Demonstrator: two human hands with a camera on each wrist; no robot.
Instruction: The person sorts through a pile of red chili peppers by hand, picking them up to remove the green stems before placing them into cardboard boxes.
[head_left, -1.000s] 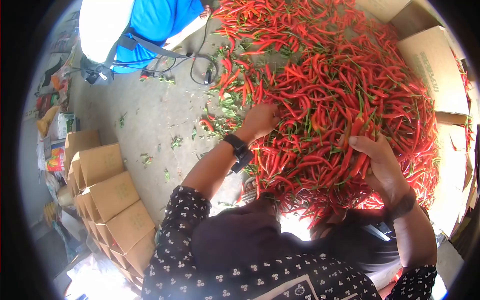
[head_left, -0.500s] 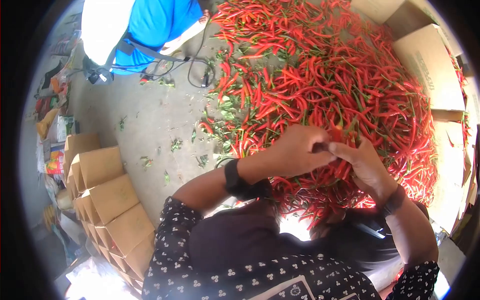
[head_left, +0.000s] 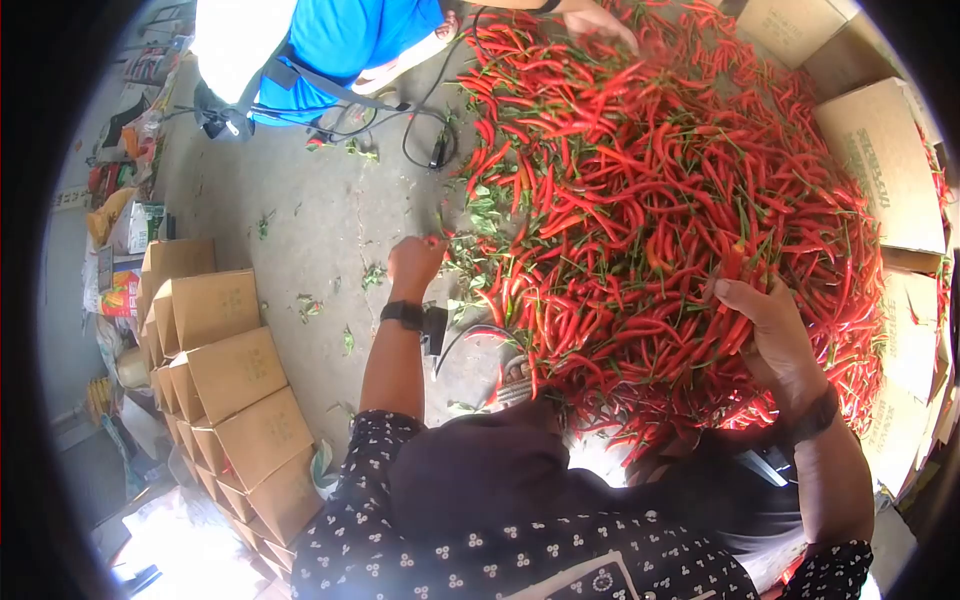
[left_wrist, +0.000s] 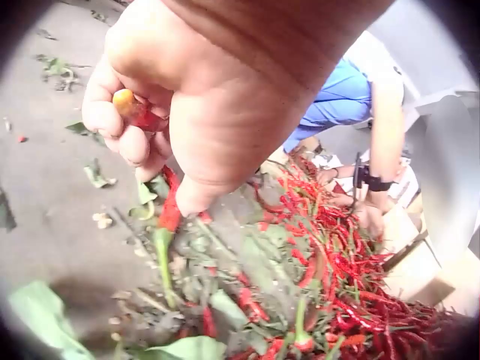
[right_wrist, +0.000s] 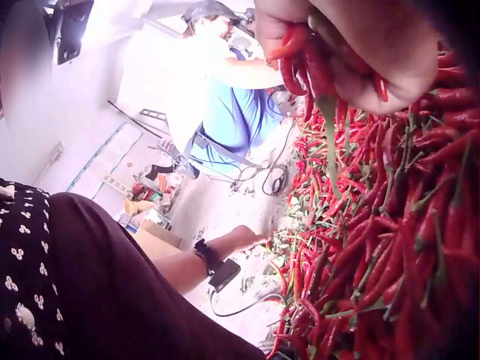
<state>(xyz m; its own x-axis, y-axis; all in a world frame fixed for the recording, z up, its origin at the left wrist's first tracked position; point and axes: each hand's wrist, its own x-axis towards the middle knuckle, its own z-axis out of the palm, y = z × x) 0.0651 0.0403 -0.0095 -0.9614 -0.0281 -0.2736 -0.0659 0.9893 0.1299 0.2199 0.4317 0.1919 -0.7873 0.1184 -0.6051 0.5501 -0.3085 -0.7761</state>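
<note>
My left hand (head_left: pixel 415 265) is out over the concrete floor at the left edge of the chili heap. In the left wrist view its curled fingers hold a red chili with a yellowish end (left_wrist: pixel 129 103). A red length with a green stem (left_wrist: pixel 165 244) shows just below the thumb. Over the near right part of the heap (head_left: pixel 640 200), my right hand (head_left: pixel 775 320) grips a small bunch of red chilies (right_wrist: pixel 319 71), their stems and tips sticking out between thumb and fingers.
Cardboard boxes (head_left: pixel 885 160) border the heap on the right. More folded brown boxes (head_left: pixel 235 375) stand at the left. Another person in blue (head_left: pixel 345 40) sits at the far side, one hand (head_left: pixel 595 22) at the heap. A black cable (head_left: pixel 440 140) and leaf scraps (head_left: pixel 310 308) lie on the floor.
My left hand has gone from the heap to the right hand, then away left over the floor. The right hand keeps its bunch. The other person's hand has come into view.
</note>
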